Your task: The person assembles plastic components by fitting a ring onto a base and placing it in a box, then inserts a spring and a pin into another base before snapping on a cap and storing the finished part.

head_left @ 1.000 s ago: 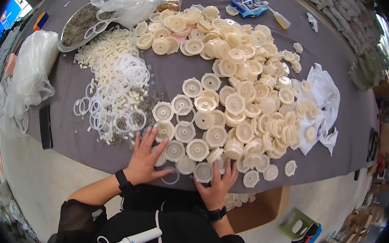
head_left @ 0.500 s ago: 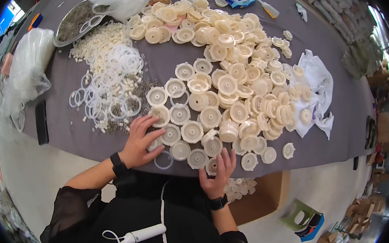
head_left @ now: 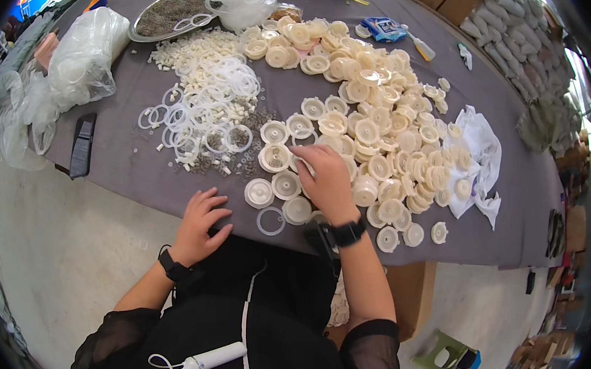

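My left hand (head_left: 200,225) rests at the table's front edge, fingers spread, holding nothing. Left of the cream pile, my right hand (head_left: 327,180) reaches across several round cream plastic caps. Its fingers bend around one cap (head_left: 302,165), which they partly hide. Beside it, another cap (head_left: 274,158) has small dark bits inside. Nearest my left hand is a whitish cap (head_left: 259,193). A translucent ring (head_left: 270,221) lies flat near the front edge. The large heap of caps (head_left: 384,136) spreads to the right and back.
Farther left are translucent rings (head_left: 230,84), small cream pieces (head_left: 201,53) and an oval metal tray (head_left: 137,30) of small grey parts. Clear plastic bags (head_left: 89,54), a black case (head_left: 82,145), a white cloth (head_left: 480,158) and a blue packet (head_left: 384,29) lie on the grey-covered table.
My right hand has moved left and away from me, onto the left-hand caps. My left hand has drawn back from the caps to the table edge. The view has shifted.
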A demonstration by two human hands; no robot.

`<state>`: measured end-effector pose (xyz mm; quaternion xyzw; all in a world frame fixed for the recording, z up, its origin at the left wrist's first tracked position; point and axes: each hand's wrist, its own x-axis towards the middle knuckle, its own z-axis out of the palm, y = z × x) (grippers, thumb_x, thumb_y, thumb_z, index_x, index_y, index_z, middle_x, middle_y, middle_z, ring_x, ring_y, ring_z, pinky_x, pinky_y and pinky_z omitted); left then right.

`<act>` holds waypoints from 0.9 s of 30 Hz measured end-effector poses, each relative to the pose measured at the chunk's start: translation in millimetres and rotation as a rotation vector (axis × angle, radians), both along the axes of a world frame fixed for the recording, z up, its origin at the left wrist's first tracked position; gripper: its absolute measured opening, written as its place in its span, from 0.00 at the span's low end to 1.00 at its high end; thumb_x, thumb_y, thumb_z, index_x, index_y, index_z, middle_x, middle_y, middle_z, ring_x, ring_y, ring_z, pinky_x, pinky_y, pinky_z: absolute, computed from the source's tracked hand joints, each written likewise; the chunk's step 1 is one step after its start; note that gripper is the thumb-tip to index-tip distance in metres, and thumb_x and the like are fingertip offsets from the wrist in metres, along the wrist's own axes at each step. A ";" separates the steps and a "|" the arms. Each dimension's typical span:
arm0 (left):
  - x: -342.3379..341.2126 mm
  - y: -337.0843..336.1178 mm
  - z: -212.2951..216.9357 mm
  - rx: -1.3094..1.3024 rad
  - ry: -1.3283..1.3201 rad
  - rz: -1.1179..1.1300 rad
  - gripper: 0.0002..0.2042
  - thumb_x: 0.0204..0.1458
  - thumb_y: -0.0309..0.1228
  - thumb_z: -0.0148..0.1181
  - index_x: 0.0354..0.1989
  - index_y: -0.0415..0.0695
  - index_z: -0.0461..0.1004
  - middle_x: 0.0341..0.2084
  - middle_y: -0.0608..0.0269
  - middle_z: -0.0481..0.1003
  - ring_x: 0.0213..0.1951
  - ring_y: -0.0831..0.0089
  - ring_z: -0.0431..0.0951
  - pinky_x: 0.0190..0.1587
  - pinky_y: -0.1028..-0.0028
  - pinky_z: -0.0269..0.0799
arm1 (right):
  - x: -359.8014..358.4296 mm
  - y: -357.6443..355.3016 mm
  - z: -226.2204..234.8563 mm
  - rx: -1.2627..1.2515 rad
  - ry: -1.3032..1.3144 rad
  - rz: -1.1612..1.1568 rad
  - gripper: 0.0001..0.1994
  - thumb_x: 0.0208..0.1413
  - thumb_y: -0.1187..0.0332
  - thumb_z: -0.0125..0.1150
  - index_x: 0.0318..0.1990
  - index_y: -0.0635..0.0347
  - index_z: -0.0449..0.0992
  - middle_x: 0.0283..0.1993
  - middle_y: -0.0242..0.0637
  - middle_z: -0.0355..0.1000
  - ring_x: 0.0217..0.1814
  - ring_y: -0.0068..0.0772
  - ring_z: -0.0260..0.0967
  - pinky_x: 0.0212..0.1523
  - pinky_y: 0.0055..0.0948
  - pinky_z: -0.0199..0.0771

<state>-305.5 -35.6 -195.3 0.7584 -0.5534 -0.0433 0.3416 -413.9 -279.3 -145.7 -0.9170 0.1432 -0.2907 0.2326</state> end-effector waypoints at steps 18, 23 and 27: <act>-3.6 -33.5 4.7 -0.151 0.126 -0.102 0.10 0.39 0.26 0.61 0.32 0.44 0.73 0.37 0.60 0.71 0.47 0.59 0.67 0.51 0.59 0.58 | 32.9 -2.7 -27.0 0.519 -0.206 -0.271 0.08 0.46 0.68 0.58 0.31 0.62 0.74 0.31 0.36 0.71 0.35 0.34 0.66 0.38 0.30 0.64; 1.3 -41.3 9.7 -0.175 0.176 -0.078 0.10 0.37 0.23 0.60 0.32 0.42 0.73 0.30 0.59 0.70 0.36 0.60 0.69 0.40 0.67 0.64 | -57.1 1.8 -1.3 0.946 -0.597 -0.389 0.07 0.53 0.71 0.54 0.38 0.63 0.70 0.33 0.29 0.68 0.36 0.17 0.63 0.39 0.18 0.64; 5.4 -46.6 1.8 -0.182 0.111 -0.059 0.11 0.39 0.22 0.60 0.33 0.41 0.73 0.32 0.57 0.70 0.37 0.61 0.69 0.41 0.68 0.64 | -162.0 5.2 1.6 0.878 -0.913 -0.593 0.04 0.55 0.73 0.51 0.35 0.62 0.70 0.34 0.29 0.68 0.35 0.17 0.63 0.38 0.19 0.63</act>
